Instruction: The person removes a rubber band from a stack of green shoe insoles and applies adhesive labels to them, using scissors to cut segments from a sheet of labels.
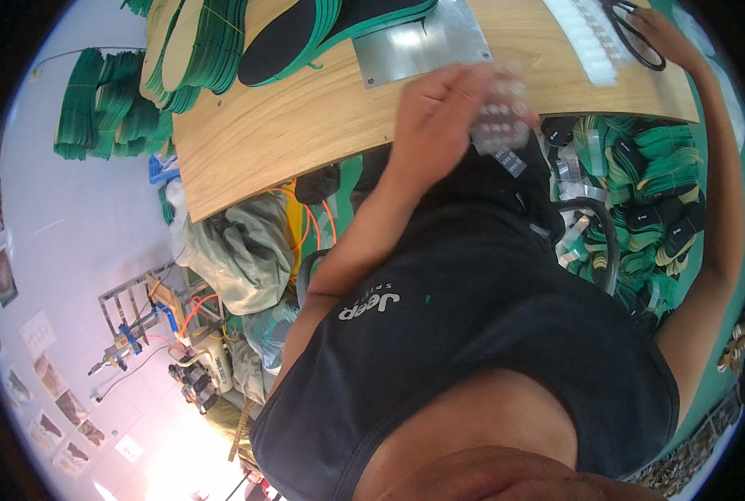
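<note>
My left hand [439, 117] is raised over the near edge of the wooden table [306, 125] and is closed on a clear plastic strip of small raised pads [502, 117]. The strip is blurred. Far up on the right, my right hand [669, 37] rests on black scissors [636, 33] that lie on the table; its fingers sit at the handles. A longer clear strip of pads [590, 37] lies on the table just left of the scissors. My dark shirt [473, 317] fills the lower middle of the view.
Stacks of green-edged black insoles [306, 33] and a metal plate [423, 42] lie at the table's far side. More green insoles hang at the left [105, 104] and fill a bin at the right [648, 192]. A grey bag [239, 250] and a machine with orange hoses [164, 326] stand below.
</note>
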Demonstrator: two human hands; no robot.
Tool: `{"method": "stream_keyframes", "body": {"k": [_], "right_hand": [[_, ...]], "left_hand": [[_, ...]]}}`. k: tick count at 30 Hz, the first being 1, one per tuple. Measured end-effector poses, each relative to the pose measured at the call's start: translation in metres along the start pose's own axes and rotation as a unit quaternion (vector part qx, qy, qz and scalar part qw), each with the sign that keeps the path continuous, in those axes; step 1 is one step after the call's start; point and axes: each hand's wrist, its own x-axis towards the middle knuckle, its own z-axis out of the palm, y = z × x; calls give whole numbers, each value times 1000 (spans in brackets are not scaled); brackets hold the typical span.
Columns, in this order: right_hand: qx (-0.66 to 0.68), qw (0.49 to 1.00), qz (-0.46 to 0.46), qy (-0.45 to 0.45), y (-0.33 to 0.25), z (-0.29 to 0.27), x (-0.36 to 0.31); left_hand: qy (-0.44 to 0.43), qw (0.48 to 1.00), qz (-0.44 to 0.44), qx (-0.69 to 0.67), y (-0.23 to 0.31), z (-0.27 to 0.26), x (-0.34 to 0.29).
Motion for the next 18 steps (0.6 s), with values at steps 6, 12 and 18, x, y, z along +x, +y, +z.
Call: {"method": "stream_keyframes", "body": {"k": [6, 12, 18], "right_hand": [[83, 931, -104, 341, -98, -34, -52], [509, 770, -351, 159, -254, 31, -117], [603, 718, -313, 148, -281, 30, -119]], "left_hand": [[69, 987, 138, 53, 0, -27, 5], [139, 963, 212, 88, 0, -29, 4], [110, 913, 323, 223, 22, -42, -8]]}}
